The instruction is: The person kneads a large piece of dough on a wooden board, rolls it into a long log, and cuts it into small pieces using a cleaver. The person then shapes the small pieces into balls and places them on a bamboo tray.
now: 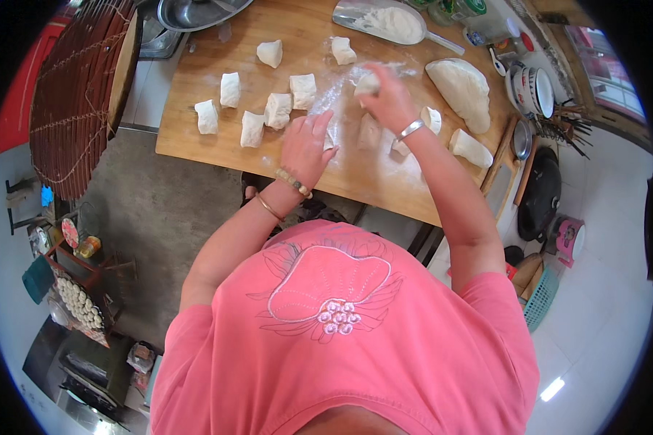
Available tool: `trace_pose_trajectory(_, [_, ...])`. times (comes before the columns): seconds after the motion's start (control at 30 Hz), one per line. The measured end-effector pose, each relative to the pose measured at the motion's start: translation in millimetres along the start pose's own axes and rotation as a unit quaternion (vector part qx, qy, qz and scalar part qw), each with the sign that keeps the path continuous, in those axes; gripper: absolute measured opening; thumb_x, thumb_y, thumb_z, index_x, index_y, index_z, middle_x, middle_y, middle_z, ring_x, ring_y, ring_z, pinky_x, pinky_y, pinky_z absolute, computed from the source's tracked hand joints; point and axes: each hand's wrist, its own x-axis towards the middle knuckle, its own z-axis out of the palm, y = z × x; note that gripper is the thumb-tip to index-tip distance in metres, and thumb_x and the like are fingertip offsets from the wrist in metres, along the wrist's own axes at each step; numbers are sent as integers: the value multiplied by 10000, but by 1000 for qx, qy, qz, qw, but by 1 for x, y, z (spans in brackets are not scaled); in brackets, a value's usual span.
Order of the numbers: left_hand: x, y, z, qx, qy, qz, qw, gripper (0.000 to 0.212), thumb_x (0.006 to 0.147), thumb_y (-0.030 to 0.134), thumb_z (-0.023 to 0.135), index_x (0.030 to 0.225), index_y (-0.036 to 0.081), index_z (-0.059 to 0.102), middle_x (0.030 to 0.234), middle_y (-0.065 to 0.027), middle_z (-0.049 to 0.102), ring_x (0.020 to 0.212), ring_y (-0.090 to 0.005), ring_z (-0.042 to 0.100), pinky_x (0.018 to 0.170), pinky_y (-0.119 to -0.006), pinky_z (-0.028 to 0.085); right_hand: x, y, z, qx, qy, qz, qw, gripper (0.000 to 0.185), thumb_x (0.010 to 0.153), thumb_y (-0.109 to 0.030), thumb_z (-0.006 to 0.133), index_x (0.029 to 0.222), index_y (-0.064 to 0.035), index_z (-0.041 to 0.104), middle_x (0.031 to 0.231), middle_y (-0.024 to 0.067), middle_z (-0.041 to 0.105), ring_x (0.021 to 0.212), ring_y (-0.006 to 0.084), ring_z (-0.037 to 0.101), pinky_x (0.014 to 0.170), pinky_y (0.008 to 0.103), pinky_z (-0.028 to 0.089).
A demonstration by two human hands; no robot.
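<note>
On a floured wooden board point(196, 130) lie several cut dough pieces point(229, 90). My left hand point(306, 142), with a beaded bracelet at the wrist, rests over a dough piece point(328, 142) that is mostly hidden beneath it. Slightly blurred, my right hand point(387, 99) has its thumb and fingers around another dough piece point(367, 85) near the board's middle. More pieces lie below and beside my right wrist, partly covered by the forearm. A large folded lump of dough point(460, 92) and a thick dough strip point(470, 148) are at the right.
A metal scoop of flour point(394, 24) lies at the far side, with glass jars point(462, 10) behind it. A steel basin point(201, 12) stands at the far left. Enamel bowls point(533, 91) are stacked at the right, near a black lid point(540, 196). A slatted round mat point(79, 98) is at the left.
</note>
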Motion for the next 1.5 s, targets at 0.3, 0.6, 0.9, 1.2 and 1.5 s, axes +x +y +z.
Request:
trace_pose_trajectory(0.3, [-3,8,4,-4,4,43,999,672,724,132,778,1325,39,493,1168,-167,597,1102,-370,523,971,-449,422,22,18,-6,-81,58,17,995,621,761,-212,806,1294,-38,539,1286,195,577,1195,351,542,1016,415,445])
trace_pose_trajectory(0.6, [-10,5,1,1,-77,20,997,663,730,99,751,1338,47,492,1168,-170,605,1068,-362,532,942,-446,433,5,5,3,-150,-69,-135,977,540,728,-142,797,1208,-56,565,1160,188,595,1101,380,560,949,450,468])
trace_pose_trajectory(0.9, [6,8,5,8,-83,27,996,645,715,55,726,1326,51,516,1188,-157,608,1084,-355,544,950,-434,446,22,5,7,-197,-48,-97,975,491,741,-178,786,1161,-52,565,1126,204,583,1078,388,555,939,453,463])
trace_pose_trajectory(1.2, [2,-3,-21,7,-14,35,999,758,684,130,795,1372,75,482,1286,-148,562,1131,-354,526,982,-426,432,17,0,-9,-162,-23,-90,982,556,741,-194,793,1226,-72,549,1164,180,563,1108,392,537,945,444,470])
trace_pose_trajectory(1.5, [16,1,-13,85,-57,-13,995,544,754,188,759,1243,44,569,1127,-138,607,1022,-330,550,894,-427,463,27,-2,-6,-193,-54,-55,978,434,767,-181,767,1141,-74,573,1127,158,576,1067,389,556,904,454,483])
